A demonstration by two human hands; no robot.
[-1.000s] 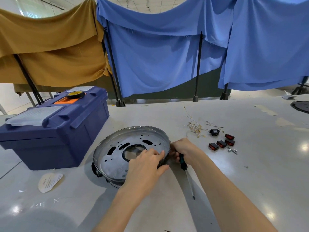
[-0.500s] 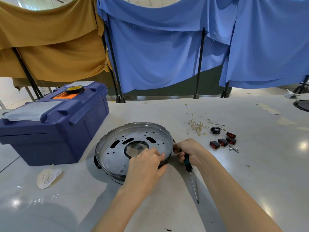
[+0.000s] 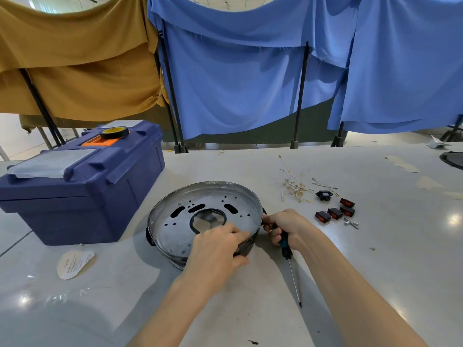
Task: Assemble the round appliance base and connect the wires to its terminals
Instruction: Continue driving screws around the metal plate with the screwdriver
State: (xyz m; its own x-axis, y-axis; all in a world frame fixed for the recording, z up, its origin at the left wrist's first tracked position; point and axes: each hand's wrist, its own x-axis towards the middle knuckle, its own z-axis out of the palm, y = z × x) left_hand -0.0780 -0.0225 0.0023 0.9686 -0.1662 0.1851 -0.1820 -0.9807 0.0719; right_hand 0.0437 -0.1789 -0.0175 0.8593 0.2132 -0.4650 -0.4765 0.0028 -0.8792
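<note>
1. Round silver metal appliance base with black rim [image 3: 175, 229] sits on the pale grey table [image 3: 375, 271], mid-frame, hollow side up, just right of the blue plastic toolbox [image 3: 82, 191].
2. Left hand [image 3: 215, 251] is on the base's near-right rim, fingers curled over the edge and gripping it.
3. Right hand [image 3: 288, 226] is against the base's right edge, clenched round a black-and-teal-handled screwdriver [image 3: 293, 274].
4. Screwdriver's long axis runs away from the base toward the person. The handle is in the fist and the thin shaft points near and slightly right. Cannot tell if the tip touches the table.
5. Loose pale wires with small terminals [image 3: 295, 187] lie right of the base, well apart from both hands.
6. Red-and-black rocker switches [image 3: 334, 212] lie right of the right hand, not touched.
</note>
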